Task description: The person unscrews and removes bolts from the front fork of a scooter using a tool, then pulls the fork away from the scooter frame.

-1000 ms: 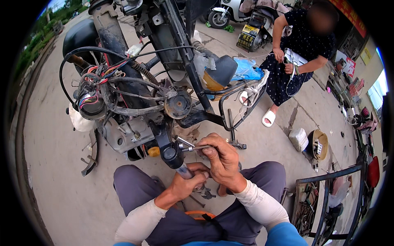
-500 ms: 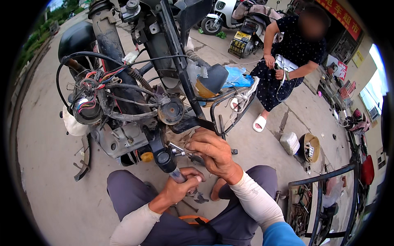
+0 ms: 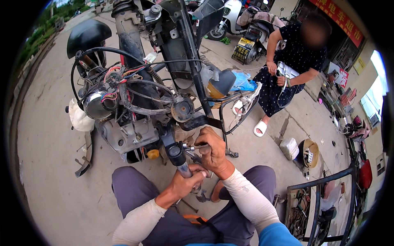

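My left hand (image 3: 186, 182) grips the silver fork tube (image 3: 183, 169) below its black clamp (image 3: 175, 153). My right hand (image 3: 213, 151) is closed on a small metal socket tool (image 3: 193, 147) at the clamp's right side; its fingers partly hide it. Above them is a stripped scooter frame (image 3: 195, 78), with loose coloured wires (image 3: 117, 80), a round horn (image 3: 182, 108), a dented metal bracket (image 3: 133, 137) and an orange indicator light (image 3: 153, 154).
A person (image 3: 295, 61) crouches at right holding white cable. Behind stand parked scooters (image 3: 250, 43). On the pavement lie a curved metal part (image 3: 85, 162), a pale block (image 3: 289, 147) and a round basin (image 3: 315, 158). A black tubular frame (image 3: 320, 180) and tools (image 3: 297, 209) are at lower right.
My right hand has turned slightly at the socket tool, its thumb and fingers shifting around it. My left hand stays on the tube. The view has shifted a little.
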